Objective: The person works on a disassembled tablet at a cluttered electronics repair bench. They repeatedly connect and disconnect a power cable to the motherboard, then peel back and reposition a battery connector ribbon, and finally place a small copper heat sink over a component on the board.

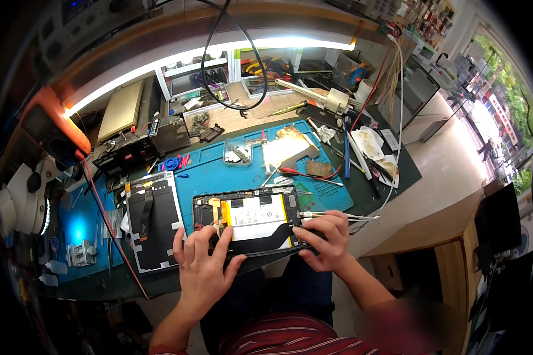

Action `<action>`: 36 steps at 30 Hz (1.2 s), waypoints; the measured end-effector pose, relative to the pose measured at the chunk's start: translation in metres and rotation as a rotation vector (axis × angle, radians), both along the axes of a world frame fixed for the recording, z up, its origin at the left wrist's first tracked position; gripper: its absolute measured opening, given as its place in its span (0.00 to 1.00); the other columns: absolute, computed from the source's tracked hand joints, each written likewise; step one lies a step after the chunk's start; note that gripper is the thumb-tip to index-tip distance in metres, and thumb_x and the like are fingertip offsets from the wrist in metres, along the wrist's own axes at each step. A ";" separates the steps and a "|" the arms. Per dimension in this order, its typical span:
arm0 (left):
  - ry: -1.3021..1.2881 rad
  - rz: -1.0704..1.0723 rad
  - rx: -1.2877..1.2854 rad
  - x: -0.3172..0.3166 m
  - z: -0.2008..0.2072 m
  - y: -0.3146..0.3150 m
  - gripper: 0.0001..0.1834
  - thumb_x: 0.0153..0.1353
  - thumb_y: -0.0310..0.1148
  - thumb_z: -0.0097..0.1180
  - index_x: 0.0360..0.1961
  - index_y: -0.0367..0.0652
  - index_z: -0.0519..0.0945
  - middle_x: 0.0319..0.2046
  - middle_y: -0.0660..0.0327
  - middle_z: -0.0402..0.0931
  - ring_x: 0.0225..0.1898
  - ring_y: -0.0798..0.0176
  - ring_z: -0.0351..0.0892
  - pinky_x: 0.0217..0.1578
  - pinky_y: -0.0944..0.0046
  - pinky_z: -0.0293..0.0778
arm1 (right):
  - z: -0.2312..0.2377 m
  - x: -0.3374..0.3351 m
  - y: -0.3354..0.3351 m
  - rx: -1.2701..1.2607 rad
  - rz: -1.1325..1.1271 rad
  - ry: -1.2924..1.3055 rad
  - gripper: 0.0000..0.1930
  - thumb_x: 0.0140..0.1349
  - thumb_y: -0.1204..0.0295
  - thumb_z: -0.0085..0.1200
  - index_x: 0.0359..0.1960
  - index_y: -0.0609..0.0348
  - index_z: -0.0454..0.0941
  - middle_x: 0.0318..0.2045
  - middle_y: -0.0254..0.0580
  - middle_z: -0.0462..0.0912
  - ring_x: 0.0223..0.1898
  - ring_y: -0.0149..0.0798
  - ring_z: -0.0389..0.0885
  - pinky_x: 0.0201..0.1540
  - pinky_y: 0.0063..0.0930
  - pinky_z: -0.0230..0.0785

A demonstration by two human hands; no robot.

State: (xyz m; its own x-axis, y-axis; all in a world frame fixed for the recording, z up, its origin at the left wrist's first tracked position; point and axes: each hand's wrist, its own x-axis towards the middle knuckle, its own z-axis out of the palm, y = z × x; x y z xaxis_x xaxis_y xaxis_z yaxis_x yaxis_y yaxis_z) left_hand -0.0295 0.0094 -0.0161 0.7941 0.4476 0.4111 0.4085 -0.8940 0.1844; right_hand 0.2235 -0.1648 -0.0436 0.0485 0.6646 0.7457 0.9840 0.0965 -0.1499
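Note:
An opened tablet [257, 216] lies at the bench's near edge, its white battery, orange flex cable and black ribbon exposed. My left hand [204, 269] is open, fingers spread, with fingertips over the tablet's lower left part and the thumb by its near edge. At the lower right corner, my right hand [328, 242] grips the tablet, index finger on top and thumb at the edge. Thin pale rods or leads [361, 218] extend behind the right fingers; whether the hand holds them too is hidden. A dark panel with a ribbon [154, 222] lies left of the tablet.
Beyond the tablet, a blue work mat [210, 168] carries a clear box of small parts [237, 152], a brown block [319, 170] and red leads. An orange multimeter [56, 124] stands far left. Tools and papers [373, 148] crowd the right. A black cable loop [236, 106] hangs overhead.

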 end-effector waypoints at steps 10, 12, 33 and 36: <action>0.013 -0.093 0.049 -0.002 0.001 0.001 0.29 0.61 0.44 0.74 0.62 0.45 0.86 0.62 0.66 0.80 0.63 0.58 0.73 0.77 0.38 0.51 | -0.009 -0.003 0.007 -0.008 0.051 -0.096 0.15 0.61 0.54 0.70 0.47 0.40 0.94 0.46 0.28 0.86 0.49 0.37 0.80 0.58 0.41 0.71; 0.046 -0.103 0.091 -0.001 0.003 0.001 0.29 0.64 0.47 0.71 0.62 0.44 0.86 0.63 0.66 0.80 0.63 0.60 0.73 0.77 0.39 0.51 | -0.008 -0.003 0.007 -0.019 0.049 -0.093 0.15 0.61 0.55 0.70 0.47 0.40 0.94 0.46 0.28 0.86 0.48 0.37 0.80 0.58 0.41 0.71; 0.014 -0.106 0.002 0.000 0.003 0.001 0.29 0.60 0.40 0.74 0.61 0.43 0.85 0.62 0.65 0.81 0.62 0.57 0.74 0.78 0.35 0.49 | -0.010 -0.004 0.007 0.034 0.094 -0.021 0.17 0.52 0.64 0.74 0.46 0.40 0.94 0.47 0.23 0.86 0.46 0.31 0.82 0.57 0.36 0.71; 0.016 -0.091 -0.014 -0.001 0.003 -0.001 0.28 0.60 0.39 0.74 0.61 0.43 0.85 0.63 0.64 0.80 0.63 0.57 0.74 0.78 0.35 0.49 | -0.012 -0.004 0.007 0.046 0.096 -0.013 0.16 0.52 0.64 0.75 0.45 0.40 0.94 0.47 0.22 0.87 0.46 0.31 0.82 0.57 0.36 0.71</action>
State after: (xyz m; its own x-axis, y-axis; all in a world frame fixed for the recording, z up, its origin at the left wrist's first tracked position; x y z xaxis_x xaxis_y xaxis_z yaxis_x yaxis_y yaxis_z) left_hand -0.0302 0.0084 -0.0134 0.8385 0.3788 0.3916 0.3284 -0.9249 0.1914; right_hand 0.2195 -0.1582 -0.0557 -0.0232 0.6306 0.7757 0.9717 0.1967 -0.1308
